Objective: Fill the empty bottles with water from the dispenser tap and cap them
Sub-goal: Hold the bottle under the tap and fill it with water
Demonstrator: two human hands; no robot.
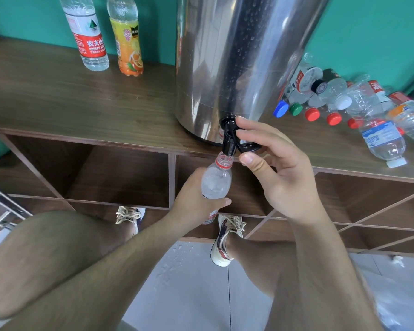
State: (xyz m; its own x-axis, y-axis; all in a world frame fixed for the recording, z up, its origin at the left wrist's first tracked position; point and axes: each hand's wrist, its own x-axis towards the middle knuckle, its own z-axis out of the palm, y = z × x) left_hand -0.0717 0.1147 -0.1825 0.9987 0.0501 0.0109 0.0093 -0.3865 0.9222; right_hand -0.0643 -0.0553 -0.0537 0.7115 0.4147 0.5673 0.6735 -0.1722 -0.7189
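A steel water dispenser [237,56] stands on the wooden shelf top, its black tap [230,139] hanging over the front edge. My left hand [196,201] grips a clear uncapped bottle [216,180] by its body, its red-ringed mouth right under the spout. My right hand [273,168] pinches the tap's black lever between fingers and thumb. The bottle looks full up to its shoulder.
Two capped bottles, one red-labelled [86,34] and one orange-labelled [127,41], stand at the back left. A heap of several capped empty bottles [344,103] lies right of the dispenser. Open cubbies sit below the shelf top [81,103]. Water drops spot the floor tiles [177,259].
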